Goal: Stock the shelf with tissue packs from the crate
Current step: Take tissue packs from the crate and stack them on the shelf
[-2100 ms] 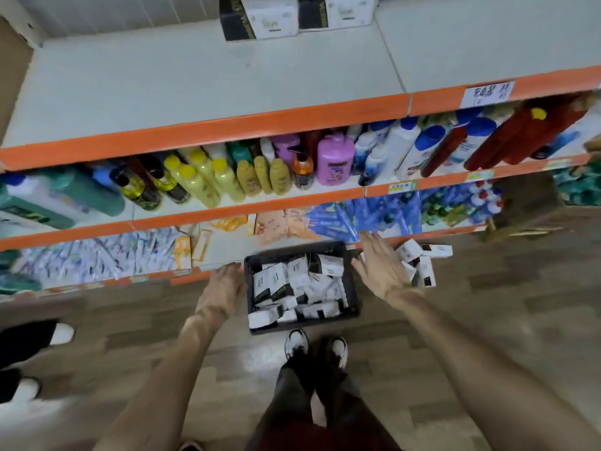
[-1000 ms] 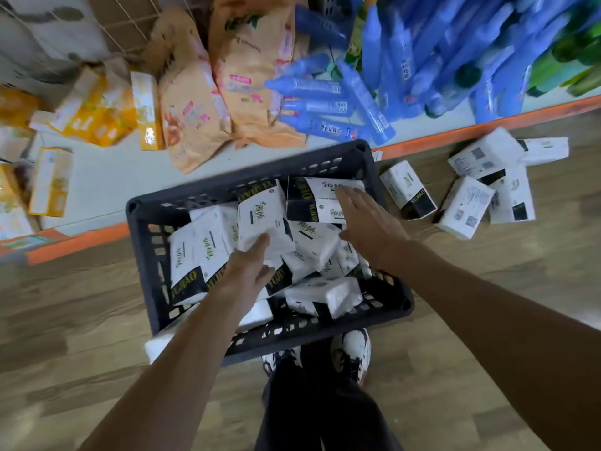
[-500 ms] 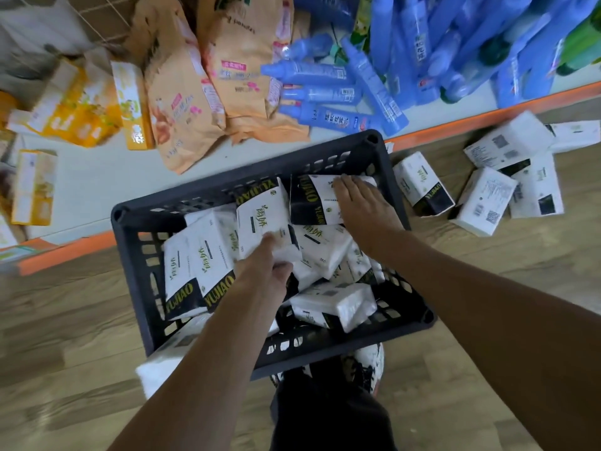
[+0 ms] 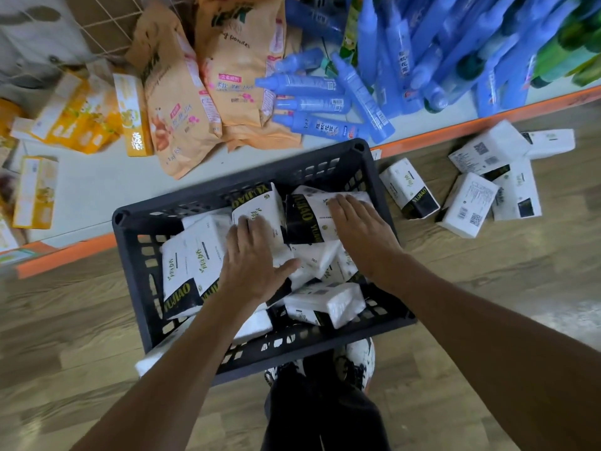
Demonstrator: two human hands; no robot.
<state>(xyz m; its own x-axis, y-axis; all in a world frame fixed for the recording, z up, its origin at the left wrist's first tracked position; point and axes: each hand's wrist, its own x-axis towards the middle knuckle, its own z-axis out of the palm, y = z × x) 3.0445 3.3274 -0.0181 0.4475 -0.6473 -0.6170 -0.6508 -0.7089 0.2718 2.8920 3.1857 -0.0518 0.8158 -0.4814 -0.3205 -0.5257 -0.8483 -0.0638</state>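
Currently both hands, left (image 4: pixel 252 255) & right (image 4: pixel 359 232), are pressing spread on tissue packs (image 4: pixel 312 219) in crate (image 4: pixel 130 255), prob. for pickup.

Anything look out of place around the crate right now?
Yes: several tissue packs lie scattered on the floor right of the crate, and one white pack pokes out beneath its near-left corner.
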